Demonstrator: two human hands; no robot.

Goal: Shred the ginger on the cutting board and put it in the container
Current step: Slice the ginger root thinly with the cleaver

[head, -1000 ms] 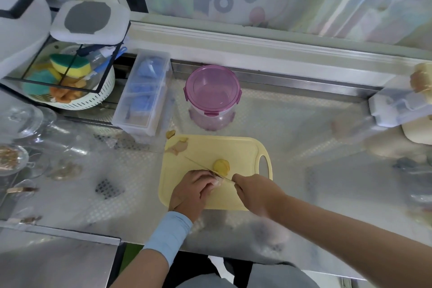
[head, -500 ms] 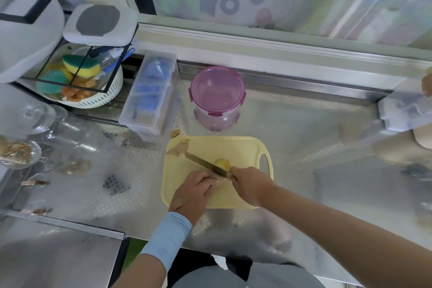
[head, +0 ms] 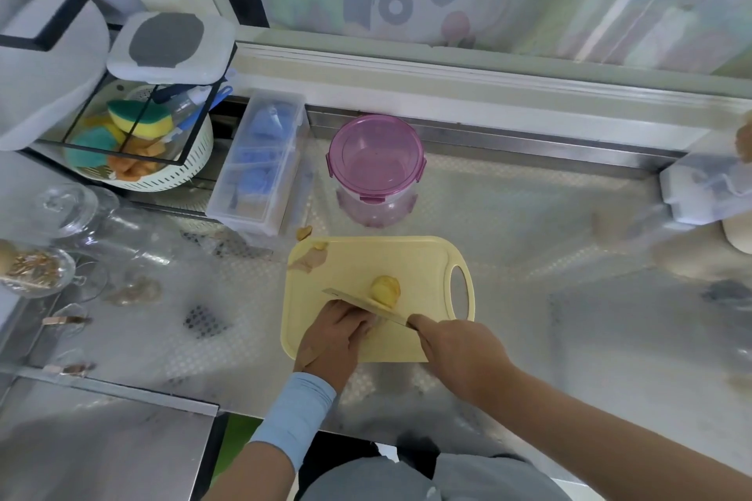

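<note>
On the yellow cutting board (head: 350,268) at the table's front edge, the left hand (head: 334,334) curls its fingers (head: 362,321) down over a ginger piece, probably to steady it, while a second ginger lump (head: 385,290) waits just behind the knife (head: 362,303) that the right hand (head: 460,350) grips closed, and the pink container (head: 376,171) stands lidded toward the back edge.

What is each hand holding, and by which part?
The right hand holds the knife by its handle. The left hand presses down on ginger, mostly hidden under its fingers.

Single head view, looking steeply down, close over cutting board (head: 366,268) on counter (head: 529,256).
</note>
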